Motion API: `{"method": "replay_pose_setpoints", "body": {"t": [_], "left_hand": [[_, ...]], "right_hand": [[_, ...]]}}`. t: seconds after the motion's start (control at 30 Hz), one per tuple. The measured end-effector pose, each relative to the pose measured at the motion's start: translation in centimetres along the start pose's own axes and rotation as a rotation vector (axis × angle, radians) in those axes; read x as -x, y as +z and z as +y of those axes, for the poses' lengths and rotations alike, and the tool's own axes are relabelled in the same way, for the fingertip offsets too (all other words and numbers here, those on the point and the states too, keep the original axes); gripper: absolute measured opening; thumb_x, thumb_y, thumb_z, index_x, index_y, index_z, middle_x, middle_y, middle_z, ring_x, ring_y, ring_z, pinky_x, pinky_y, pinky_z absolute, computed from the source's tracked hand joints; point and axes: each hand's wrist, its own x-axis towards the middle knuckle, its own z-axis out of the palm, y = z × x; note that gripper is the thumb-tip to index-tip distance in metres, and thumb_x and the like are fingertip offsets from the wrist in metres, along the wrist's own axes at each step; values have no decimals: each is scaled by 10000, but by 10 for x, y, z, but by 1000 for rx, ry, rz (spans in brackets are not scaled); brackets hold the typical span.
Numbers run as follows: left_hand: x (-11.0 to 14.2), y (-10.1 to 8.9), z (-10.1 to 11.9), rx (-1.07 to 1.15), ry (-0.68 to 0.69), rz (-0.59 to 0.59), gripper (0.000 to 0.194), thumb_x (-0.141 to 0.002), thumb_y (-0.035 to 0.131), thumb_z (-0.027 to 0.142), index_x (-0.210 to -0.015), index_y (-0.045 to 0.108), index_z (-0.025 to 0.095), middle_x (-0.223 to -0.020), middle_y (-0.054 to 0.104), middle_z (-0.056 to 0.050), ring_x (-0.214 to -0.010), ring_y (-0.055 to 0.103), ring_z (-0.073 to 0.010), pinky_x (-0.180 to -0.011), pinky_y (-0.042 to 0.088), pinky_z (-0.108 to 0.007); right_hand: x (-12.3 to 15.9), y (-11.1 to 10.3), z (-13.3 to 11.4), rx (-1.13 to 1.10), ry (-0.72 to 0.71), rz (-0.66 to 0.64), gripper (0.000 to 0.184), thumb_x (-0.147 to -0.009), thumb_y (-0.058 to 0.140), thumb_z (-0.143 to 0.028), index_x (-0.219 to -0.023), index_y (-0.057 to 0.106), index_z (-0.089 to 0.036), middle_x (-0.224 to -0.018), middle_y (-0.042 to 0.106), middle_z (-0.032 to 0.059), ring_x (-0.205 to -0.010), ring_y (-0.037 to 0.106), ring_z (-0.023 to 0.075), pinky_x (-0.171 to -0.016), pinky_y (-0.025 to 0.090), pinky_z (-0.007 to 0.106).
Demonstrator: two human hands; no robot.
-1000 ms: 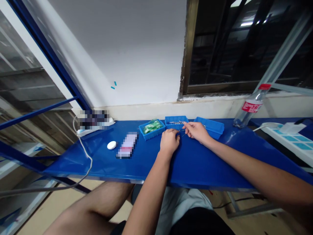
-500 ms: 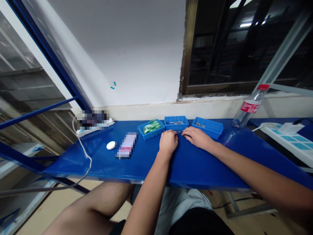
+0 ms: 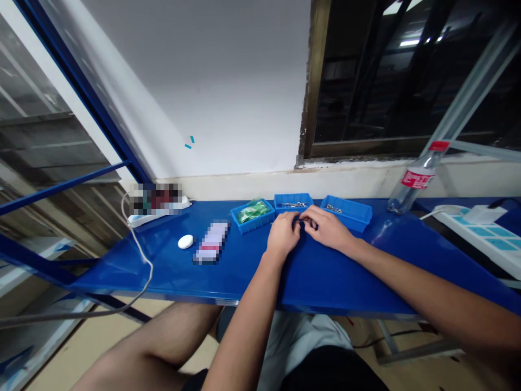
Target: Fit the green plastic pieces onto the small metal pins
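Observation:
My left hand is closed just above the blue table, its fingers curled and their tips turned away from me. Close beside it, my right hand is also closed, thumb and fingertips pinched together. The fingertips of both hands meet over a small part that is mostly hidden and too small to make out. Right behind the hands stands a blue bin of thin metal pieces. Another blue bin, with small shiny metal parts at its left end, lies behind my right hand. Left of these, a third blue bin holds green plastic bags.
A blurred-out phone and a white round case lie on the table to the left. A plastic bottle with a red cap stands at the back right, near a power strip. A cable hangs over the left side.
My right hand has shifted slightly left and its fingers have curled in against my left fingertips. The thin shiny piece seen between the hands before is now mostly covered.

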Motion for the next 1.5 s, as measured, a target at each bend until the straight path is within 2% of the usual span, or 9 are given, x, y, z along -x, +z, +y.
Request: {"method": "replay_pose_setpoints", "body": {"t": [0.1,0.27,0.47,0.57,0.77,0.93,1.07,1.27,1.5], "left_hand": [[-2,-1,1,103,19,-24,322,-938,611,142,-1225,740,212,-1230,765,-101,-1139,709,-278,-1055,543,-426],[-4,-3,3,270,-62,-6,224,-959,617,159,-1094,782,224,-1141,805,-63,-1058,760,-249,-1004,581,-389],[-5,-2,5,494,-122,46,277,-953,645,149,-1213,726,201,-1069,815,-57,-959,780,-195,-936,613,-335],[-4,-3,4,465,-141,50,313,-963,663,219,-1273,702,202,-1011,821,-56,-925,784,-206,-899,619,-329],[-2,-9,8,378,-237,-36,432,-985,646,470,-1321,703,205,-905,827,-57,-869,799,-249,-849,628,-339],[-3,-12,13,423,-211,-61,546,-973,681,333,-1484,574,174,-1081,826,-58,-1052,783,-237,-998,588,-333],[-3,-10,10,418,-226,-48,607,-944,690,177,-1527,521,183,-1094,824,-35,-1070,779,-209,-1020,580,-327],[-2,-8,5,364,-210,-35,599,-912,716,137,-1489,560,185,-1054,832,-35,-1015,790,-202,-965,591,-300],[-1,-5,7,301,-147,-75,533,-865,748,149,-1380,641,238,-994,826,-16,-934,790,-202,-894,603,-296]], "right_hand": [[1,3,0,-303,150,117,47,-865,650,-215,-902,635,-242,-975,690,67,-835,697,225,-784,624,376],[5,8,13,-659,373,138,210,-830,746,-339,-958,620,-229,-935,734,59,-899,761,240,-871,645,419],[4,2,11,-387,244,84,332,-883,660,-297,-1204,698,-223,-947,720,61,-847,706,212,-732,618,342],[4,-1,6,-236,160,56,397,-915,598,-269,-1299,693,-237,-954,720,64,-761,665,196,-685,580,335],[4,-3,0,-159,197,135,165,-909,637,-273,-1012,757,-227,-867,760,47,-708,670,203,-697,549,338],[4,0,6,-205,184,126,123,-879,686,-276,-951,768,-220,-832,693,32,-694,611,178,-652,503,312],[4,5,9,-268,214,82,169,-858,712,-280,-1004,764,-212,-868,654,34,-698,579,165,-614,484,299],[4,7,5,-359,231,58,218,-928,675,-410,-979,730,-205,-906,660,48,-714,577,164,-576,473,282],[4,4,10,-252,259,44,304,-969,621,-483,-825,675,-221,-812,697,31,-707,611,188,-628,479,311]]}}
